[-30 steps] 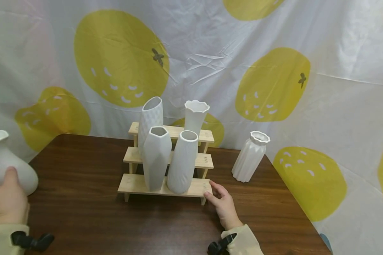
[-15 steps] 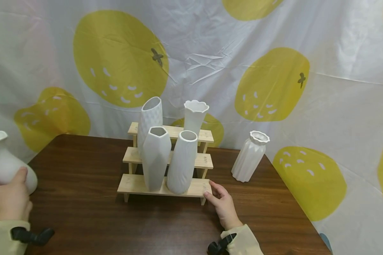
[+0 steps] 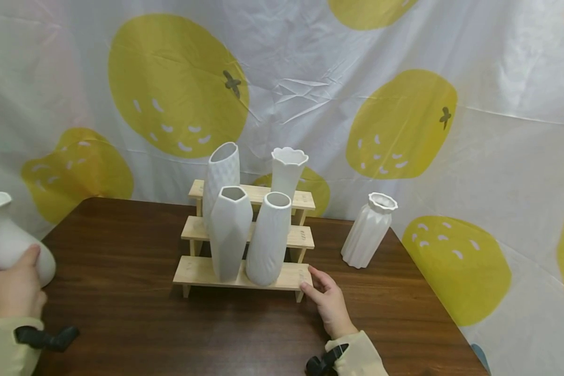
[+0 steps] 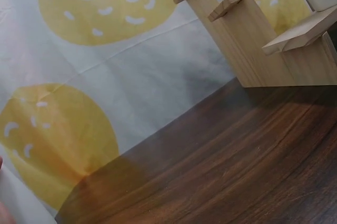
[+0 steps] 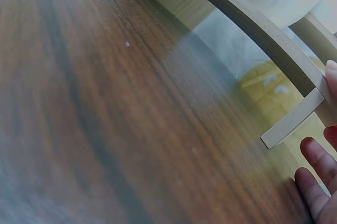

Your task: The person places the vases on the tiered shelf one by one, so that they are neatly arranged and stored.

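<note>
At the left edge of the head view my left hand (image 3: 14, 290) grips a white vase (image 3: 11, 240) with a flared lip, round its lower body. The vase's left side is out of frame. My right hand (image 3: 331, 303) holds the right end of the lowest step of a three-step wooden stand (image 3: 197, 269), thumb at the front edge and index finger at the end. A faceted white vase (image 3: 231, 235) and a smooth-rimmed white vase (image 3: 269, 240) stand on the lowest step. Behind them are a slant-mouthed vase (image 3: 222, 167) and a scallop-rimmed vase (image 3: 286, 169), their bases hidden.
A ribbed white vase (image 3: 366, 232) stands on the brown wooden table (image 3: 122, 261), right of the stand. Behind the table hangs a white curtain (image 3: 301, 62) with yellow fruit prints. The left wrist view shows the stand's side panel (image 4: 263, 50).
My left hand has shifted slightly to the right round the vase's body, while the vase has hardly moved. My right hand and the stand look the same.
</note>
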### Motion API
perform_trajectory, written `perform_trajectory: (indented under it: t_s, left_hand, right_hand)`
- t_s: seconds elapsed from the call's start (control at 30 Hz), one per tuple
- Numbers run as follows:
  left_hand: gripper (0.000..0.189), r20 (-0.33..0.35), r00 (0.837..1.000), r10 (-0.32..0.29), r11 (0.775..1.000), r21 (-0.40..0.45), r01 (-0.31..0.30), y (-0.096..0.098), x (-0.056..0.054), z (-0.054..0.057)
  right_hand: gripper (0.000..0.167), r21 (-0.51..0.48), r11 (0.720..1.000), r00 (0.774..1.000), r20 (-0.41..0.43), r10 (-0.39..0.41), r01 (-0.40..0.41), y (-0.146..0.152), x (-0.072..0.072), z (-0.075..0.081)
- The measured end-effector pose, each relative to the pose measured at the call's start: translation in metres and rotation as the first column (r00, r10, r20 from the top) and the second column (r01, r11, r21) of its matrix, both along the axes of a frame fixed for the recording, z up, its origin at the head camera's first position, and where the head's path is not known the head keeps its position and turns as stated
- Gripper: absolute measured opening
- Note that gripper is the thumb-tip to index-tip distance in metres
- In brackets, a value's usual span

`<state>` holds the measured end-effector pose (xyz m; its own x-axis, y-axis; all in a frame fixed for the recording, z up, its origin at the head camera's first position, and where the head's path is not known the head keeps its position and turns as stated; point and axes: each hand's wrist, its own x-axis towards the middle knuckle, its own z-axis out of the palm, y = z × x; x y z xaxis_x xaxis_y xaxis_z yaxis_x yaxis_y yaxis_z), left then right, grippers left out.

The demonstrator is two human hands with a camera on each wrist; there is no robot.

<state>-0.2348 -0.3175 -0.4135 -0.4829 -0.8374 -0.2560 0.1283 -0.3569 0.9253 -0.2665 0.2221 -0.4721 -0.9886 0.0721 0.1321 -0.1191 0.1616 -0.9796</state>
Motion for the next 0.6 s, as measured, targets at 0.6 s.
perform_trajectory:
  t_s: [0.6]
  left_hand:
    - [0.084, 0.08, 0.997, -0.007, 0.997, -0.081, 0.013, -0.0058, -0.0061, -0.0103]
  right_hand:
    - [0.054, 0.008, 1.0, 1.0, -0.006, 0.005, -0.005, 0.0013, 0.0001, -0.0001]
